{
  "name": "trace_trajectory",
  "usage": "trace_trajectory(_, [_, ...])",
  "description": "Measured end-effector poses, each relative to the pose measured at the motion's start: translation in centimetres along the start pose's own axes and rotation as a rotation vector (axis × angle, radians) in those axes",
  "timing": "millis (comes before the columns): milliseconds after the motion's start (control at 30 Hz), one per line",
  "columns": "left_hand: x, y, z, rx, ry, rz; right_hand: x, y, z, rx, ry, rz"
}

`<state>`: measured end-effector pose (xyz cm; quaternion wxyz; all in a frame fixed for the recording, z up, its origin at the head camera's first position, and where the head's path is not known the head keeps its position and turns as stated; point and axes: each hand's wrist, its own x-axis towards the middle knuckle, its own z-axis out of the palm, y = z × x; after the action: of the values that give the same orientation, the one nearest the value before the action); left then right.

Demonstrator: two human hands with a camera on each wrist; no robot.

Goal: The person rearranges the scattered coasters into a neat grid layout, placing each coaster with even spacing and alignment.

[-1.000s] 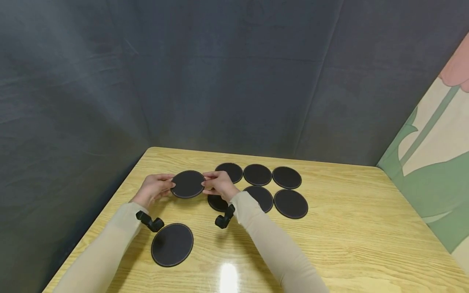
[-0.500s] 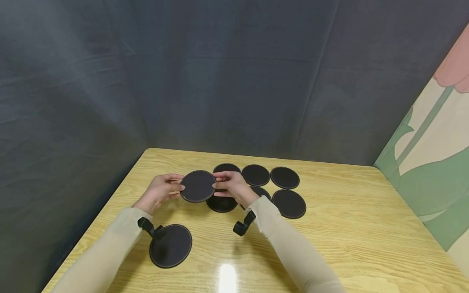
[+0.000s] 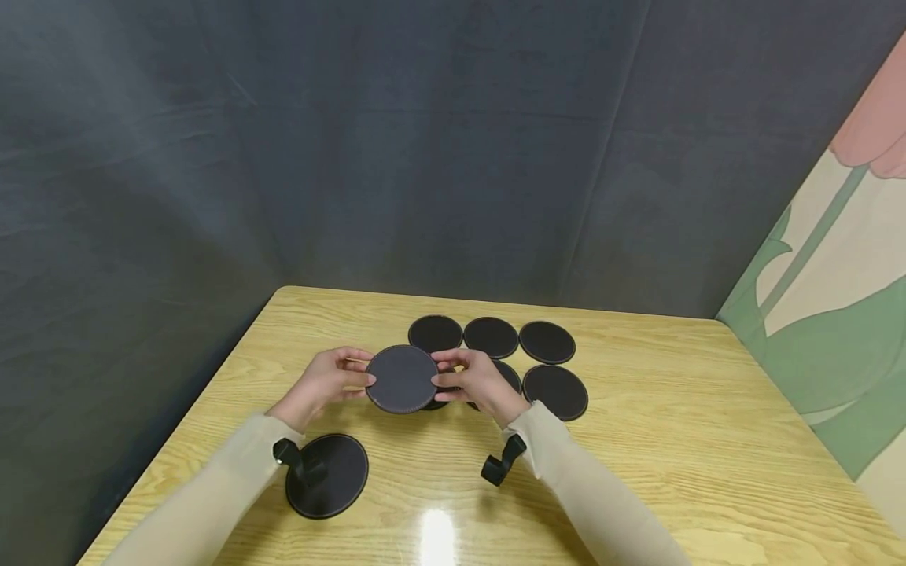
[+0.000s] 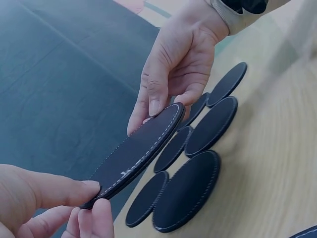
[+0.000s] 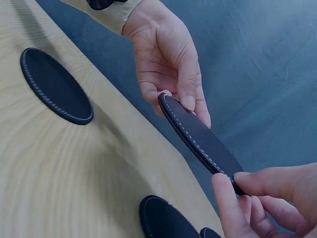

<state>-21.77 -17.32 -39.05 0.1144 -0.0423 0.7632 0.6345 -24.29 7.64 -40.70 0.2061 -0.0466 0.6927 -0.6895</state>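
A round black coaster with pale stitching round its rim is held above the table between both hands. My left hand pinches its left edge, thumb on the upper face and fingers beneath. At the opposite edge my right hand pinches it the same way. In the left wrist view the raised coaster looks tilted, with a small white mark near its stitching. Behind and to the right lie several like coasters in two rows, partly covered by the right hand and the held one.
A single coaster lies near the left forearm, partly under the left wrist camera's shadow. The light wooden table ends at a dark cloth curtain behind and to the left. A flower-patterned cloth hangs at the right.
Both hands have carried the coaster to the right and slightly nearer to me. It now overlaps the front-left coaster of the rows in the head view. The coasters on the table stay put.
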Motion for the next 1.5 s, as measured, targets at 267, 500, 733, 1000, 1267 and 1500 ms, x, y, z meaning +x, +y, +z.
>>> trace_trajectory(267, [-0.4,-1.2,1.2,0.018,-0.02,-0.017,-1.0,1.5,-0.6,0.003,-0.018,0.001])
trace_trajectory(500, [-1.0,-1.9,2.0,0.049,-0.038,-0.028,-1.8,2.7,-1.3,-0.039,-0.054,-0.016])
trace_trajectory(733, [-1.5,-2.6,2.6,0.066,-0.072,-0.064,-2.8,3.6,-1.3,-0.032,-0.068,0.009])
trace_trajectory(1000, [-1.9,-3.5,3.1,0.084,-0.096,-0.085,-3.8,4.6,-1.0,-0.026,-0.068,0.022])
trace_trajectory(1267, [-2.4,-4.0,3.7,0.112,-0.128,-0.059,-4.8,5.1,-0.8,-0.062,-0.058,0.019])
trace_trajectory(1500, [-2.7,-4.2,4.0,0.122,-0.143,-0.05,-5.4,5.2,-0.7,-0.083,-0.065,0.01])
